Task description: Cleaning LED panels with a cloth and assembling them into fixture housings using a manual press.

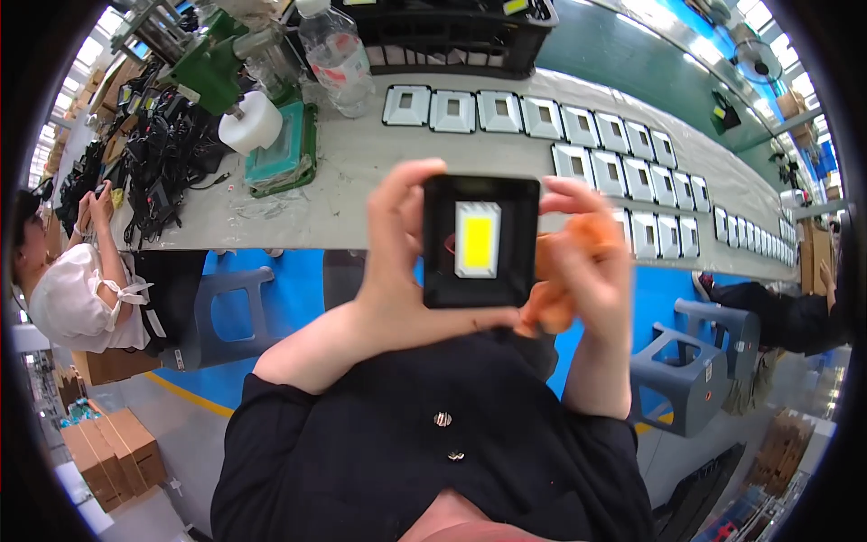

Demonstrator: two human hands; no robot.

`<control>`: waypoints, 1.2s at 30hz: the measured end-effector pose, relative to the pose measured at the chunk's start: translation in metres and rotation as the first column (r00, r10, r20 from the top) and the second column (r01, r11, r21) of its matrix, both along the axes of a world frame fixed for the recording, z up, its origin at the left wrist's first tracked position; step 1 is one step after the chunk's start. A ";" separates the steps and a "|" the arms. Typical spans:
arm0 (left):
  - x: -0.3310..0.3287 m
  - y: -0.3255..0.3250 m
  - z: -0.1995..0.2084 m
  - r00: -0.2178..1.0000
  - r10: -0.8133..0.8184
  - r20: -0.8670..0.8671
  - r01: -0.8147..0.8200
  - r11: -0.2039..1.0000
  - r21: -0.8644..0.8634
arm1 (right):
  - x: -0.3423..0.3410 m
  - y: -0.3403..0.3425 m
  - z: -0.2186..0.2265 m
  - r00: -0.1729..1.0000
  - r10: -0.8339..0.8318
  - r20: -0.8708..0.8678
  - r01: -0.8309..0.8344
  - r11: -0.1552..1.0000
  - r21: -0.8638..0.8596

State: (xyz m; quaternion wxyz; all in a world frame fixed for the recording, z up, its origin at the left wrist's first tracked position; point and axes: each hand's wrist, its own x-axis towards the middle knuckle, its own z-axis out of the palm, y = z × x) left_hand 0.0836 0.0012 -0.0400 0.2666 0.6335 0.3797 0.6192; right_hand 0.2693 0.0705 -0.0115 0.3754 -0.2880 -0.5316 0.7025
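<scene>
Up in front of my chest is a square black lamp housing [441,282] with a yellow LED panel [477,242] on a white plate at its middle. My left hand [390,257] grips it by the left side and the lower edge, thumb stretched along the bottom. At the housing's right side, my right hand [591,275] is closed on a crumpled orange cloth [553,307]. Some of its fingers reach behind the housing's edge and are hidden. Beyond, on the table [379,194], white frames [499,111] with rectangular holes lie in rows.
A green press [203,72] with a white round head stands at the back left, beside a plastic bottle [334,59] and a black crate [452,41]. Black cables [167,172] are heaped at far left. A co-worker [81,280] sits left; grey stools [682,370] stand right.
</scene>
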 end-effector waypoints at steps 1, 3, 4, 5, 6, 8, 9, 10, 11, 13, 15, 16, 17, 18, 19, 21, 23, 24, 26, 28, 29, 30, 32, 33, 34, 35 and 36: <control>0.007 0.001 -0.006 1.000 -0.010 0.030 0.011 0.999 -0.033 | -0.004 0.009 -0.029 0.987 -0.022 0.160 -0.053 0.891 0.450; 0.016 0.011 -0.013 0.999 0.030 -0.025 -0.029 0.999 0.018 | -0.005 -0.002 -0.041 0.965 0.223 0.141 -0.235 0.969 0.080; 0.018 0.016 -0.026 1.000 0.010 0.027 -0.008 0.999 -0.052 | -0.003 -0.003 -0.051 0.964 0.265 0.038 -0.265 0.964 0.020; 0.015 0.021 -0.028 0.999 0.000 -0.039 -0.003 0.997 -0.082 | 0.004 -0.002 -0.059 0.960 0.277 0.027 -0.273 0.956 -0.107; 0.011 0.027 -0.028 0.995 -0.013 -0.104 0.001 0.994 -0.112 | 0.004 0.000 -0.064 0.973 0.232 0.021 -0.229 0.969 -0.094; -0.014 0.038 -0.019 0.931 -0.045 -0.361 -0.016 0.986 -0.164 | 0.013 0.005 -0.072 0.991 0.130 0.026 -0.130 0.991 0.034; -0.035 0.048 -0.016 0.884 -0.111 -0.454 0.011 0.976 -0.218 | 0.013 0.005 -0.059 0.995 0.098 0.034 -0.099 0.995 0.030; -0.056 0.058 -0.019 0.793 -0.055 -0.607 -0.110 0.967 -0.231 | 0.021 0.008 -0.063 0.990 0.069 0.122 -0.081 0.993 0.090; -0.080 0.075 -0.031 0.678 0.037 -0.734 -0.216 0.965 -0.151 | 0.030 0.012 -0.062 0.976 0.043 0.213 -0.076 0.986 0.150; -0.113 0.103 -0.064 0.539 0.128 -0.833 -0.307 0.950 -0.053 | 0.041 0.014 -0.056 0.959 0.072 0.275 -0.097 0.992 0.076; -0.127 0.121 -0.086 0.280 0.109 -0.954 -0.464 0.885 -0.035 | 0.048 0.013 -0.055 0.965 0.081 0.249 -0.092 0.995 0.036; -0.131 0.122 -0.093 0.248 0.100 -0.963 -0.462 0.886 -0.027 | 0.045 0.013 -0.052 0.971 0.064 0.230 -0.082 0.994 0.067; -0.131 0.124 -0.098 0.220 0.088 -0.972 -0.454 0.891 -0.022 | 0.039 0.013 -0.048 0.976 0.042 0.215 -0.064 0.993 0.097; -0.129 0.122 -0.101 0.270 0.122 -0.955 -0.463 0.886 -0.018 | 0.036 0.013 -0.044 0.983 0.063 0.172 -0.072 0.997 0.043; -0.130 0.121 -0.105 0.304 0.134 -0.943 -0.466 0.884 -0.025 | 0.033 0.014 -0.044 0.989 0.077 0.130 -0.083 0.996 0.043; -0.129 0.109 -0.108 0.296 0.188 -0.936 -0.488 0.872 0.021 | 0.028 0.018 -0.045 0.983 0.104 0.152 -0.114 0.992 0.060; -0.124 0.088 -0.102 0.295 0.209 -0.932 -0.498 0.866 0.037 | 0.021 0.020 -0.036 0.978 0.161 0.132 -0.177 0.977 0.116; -0.121 0.077 -0.102 0.330 0.231 -0.916 -0.496 0.867 0.040 | 0.021 0.021 -0.037 0.970 0.208 0.123 -0.223 0.968 0.119; -0.108 0.052 -0.098 0.359 0.228 -0.905 -0.497 0.867 0.022 | 0.020 0.021 -0.037 0.965 0.247 0.092 -0.256 0.960 0.112; -0.104 0.026 -0.097 0.406 0.235 -0.883 -0.486 0.874 0.009 | 0.016 0.022 -0.034 0.951 0.293 0.103 -0.302 0.949 0.086; -0.102 0.016 -0.096 0.407 0.245 -0.880 -0.503 0.864 0.007 | 0.010 0.020 -0.034 0.966 0.163 0.202 -0.209 0.949 0.234; -0.100 0.004 -0.096 0.454 0.227 -0.862 -0.492 0.870 -0.030 | 0.002 0.021 -0.031 0.940 0.123 0.319 -0.219 0.933 0.285; -0.100 -0.014 -0.099 0.551 0.224 -0.804 -0.454 0.889 -0.063 | -0.013 0.026 -0.015 0.807 0.035 0.590 -0.223 0.943 0.249; -0.098 -0.019 -0.095 0.547 0.237 -0.803 -0.481 0.874 -0.070 | -0.023 0.031 -0.009 0.667 -0.085 0.741 -0.299 0.880 0.370; -0.095 -0.023 -0.089 0.602 0.261 -0.755 -0.503 0.858 -0.104 | -0.032 0.039 -0.010 0.589 -0.208 0.781 -0.446 0.723 0.529; -0.096 -0.025 -0.085 0.654 0.288 -0.700 -0.518 0.844 -0.137 | -0.045 0.043 -0.007 0.475 -0.234 0.848 -0.553 0.671 0.494; -0.100 -0.024 -0.091 0.607 0.343 -0.717 -0.561 0.824 -0.081 | -0.062 0.042 0.004 0.355 -0.273 0.894 -0.650 0.615 0.446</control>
